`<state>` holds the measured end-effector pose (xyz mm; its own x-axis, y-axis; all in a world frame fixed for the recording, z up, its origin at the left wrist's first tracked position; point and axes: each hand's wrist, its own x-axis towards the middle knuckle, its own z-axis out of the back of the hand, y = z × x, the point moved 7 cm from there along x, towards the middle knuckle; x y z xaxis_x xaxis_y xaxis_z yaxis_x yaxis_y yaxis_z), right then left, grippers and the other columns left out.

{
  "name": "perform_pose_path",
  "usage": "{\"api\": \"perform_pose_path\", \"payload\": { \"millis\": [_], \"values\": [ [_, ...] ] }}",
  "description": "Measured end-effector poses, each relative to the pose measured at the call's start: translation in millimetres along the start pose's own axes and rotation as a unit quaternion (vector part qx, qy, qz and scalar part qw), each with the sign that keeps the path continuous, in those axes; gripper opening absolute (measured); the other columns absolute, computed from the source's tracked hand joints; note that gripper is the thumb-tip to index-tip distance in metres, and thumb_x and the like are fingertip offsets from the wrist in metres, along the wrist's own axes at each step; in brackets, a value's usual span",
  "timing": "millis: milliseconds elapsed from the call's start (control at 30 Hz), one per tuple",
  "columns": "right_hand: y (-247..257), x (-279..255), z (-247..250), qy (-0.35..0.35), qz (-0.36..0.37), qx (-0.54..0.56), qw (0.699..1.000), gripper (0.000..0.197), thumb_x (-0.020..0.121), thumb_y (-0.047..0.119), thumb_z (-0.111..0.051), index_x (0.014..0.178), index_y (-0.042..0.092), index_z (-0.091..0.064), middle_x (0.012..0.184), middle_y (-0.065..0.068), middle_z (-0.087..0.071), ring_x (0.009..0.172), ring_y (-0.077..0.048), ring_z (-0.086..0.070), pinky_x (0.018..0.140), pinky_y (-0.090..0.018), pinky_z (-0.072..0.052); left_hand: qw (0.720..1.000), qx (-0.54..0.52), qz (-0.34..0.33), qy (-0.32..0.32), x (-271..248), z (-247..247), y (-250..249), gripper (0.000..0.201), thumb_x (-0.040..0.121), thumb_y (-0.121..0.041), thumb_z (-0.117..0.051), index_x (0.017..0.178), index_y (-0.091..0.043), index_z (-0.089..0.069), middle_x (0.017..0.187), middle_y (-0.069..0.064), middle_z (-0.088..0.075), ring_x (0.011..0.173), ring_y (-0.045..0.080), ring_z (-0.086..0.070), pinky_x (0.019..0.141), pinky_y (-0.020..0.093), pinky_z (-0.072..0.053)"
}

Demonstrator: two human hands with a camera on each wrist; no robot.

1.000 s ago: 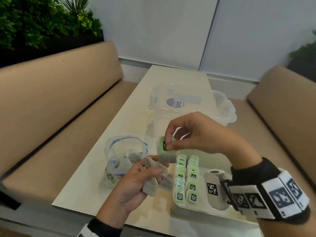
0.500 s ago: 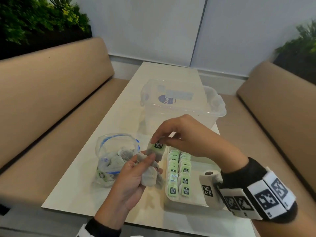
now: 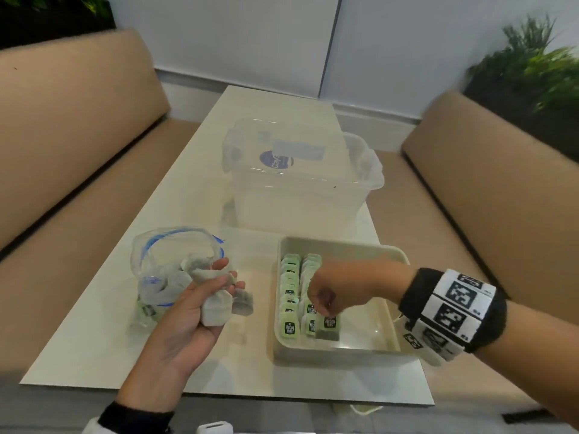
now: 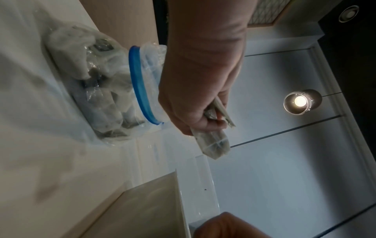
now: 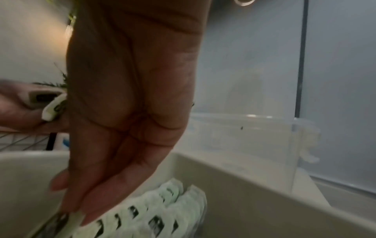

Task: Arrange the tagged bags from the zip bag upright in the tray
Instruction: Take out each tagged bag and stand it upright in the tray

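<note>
My right hand (image 3: 336,289) is down inside the tray (image 3: 388,347), its fingers (image 5: 85,204) pinching the green tag of one tagged bag (image 3: 328,327), which hangs upright at the near end of the second row, its grey pouch close to the tray floor. Whether it touches the floor I cannot tell. Two rows of tagged bags (image 3: 296,292) stand upright along the tray's left side, tags facing me.

My left hand (image 3: 191,311) is palm-up above the bench (image 3: 103,333), between the zip bag and the tray, fingers curled around a small bunch of loose bags (image 3: 219,303). The zip bag (image 3: 163,261) stands open on the bench just left of that hand, blue seal at its mouth, more bags inside.

A clear plastic tub (image 3: 297,173) sits farther back on the bench, behind the tray.
</note>
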<state>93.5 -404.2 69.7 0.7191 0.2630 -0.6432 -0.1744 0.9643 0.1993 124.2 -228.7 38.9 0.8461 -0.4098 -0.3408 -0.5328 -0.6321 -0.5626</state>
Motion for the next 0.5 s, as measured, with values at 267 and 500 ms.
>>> {"api": "perform_pose_path", "payload": {
  "millis": [267,500],
  "values": [
    [-7.0,34.4,-28.1,0.087,0.017,-0.025,0.996,0.021,0.085,0.009,-0.063,0.101,0.015,-0.074,0.089,0.009,-0.062,0.069,0.0,-0.048,0.061,-0.009,-0.033,1.0,-0.002,0.006,-0.02,-0.9,5.8,-2.4,0.022,0.082,0.001,-0.051,0.096,-0.011,-0.064,0.082,0.009,-0.063,0.06,0.011,-0.069,0.054,0.014,-0.054],
    [-12.4,39.5,-23.0,0.08,0.018,-0.006,0.997,0.028,0.089,0.006,-0.057,0.11,0.016,-0.071,0.113,-0.001,-0.067,0.095,-0.016,-0.057,0.085,-0.022,-0.045,1.0,0.0,-0.003,-0.026,-0.2,6.9,-6.3,0.022,0.085,0.003,-0.05,0.093,-0.011,-0.064,0.079,0.008,-0.065,0.059,0.01,-0.068,0.054,0.014,-0.054]
  ]
}}
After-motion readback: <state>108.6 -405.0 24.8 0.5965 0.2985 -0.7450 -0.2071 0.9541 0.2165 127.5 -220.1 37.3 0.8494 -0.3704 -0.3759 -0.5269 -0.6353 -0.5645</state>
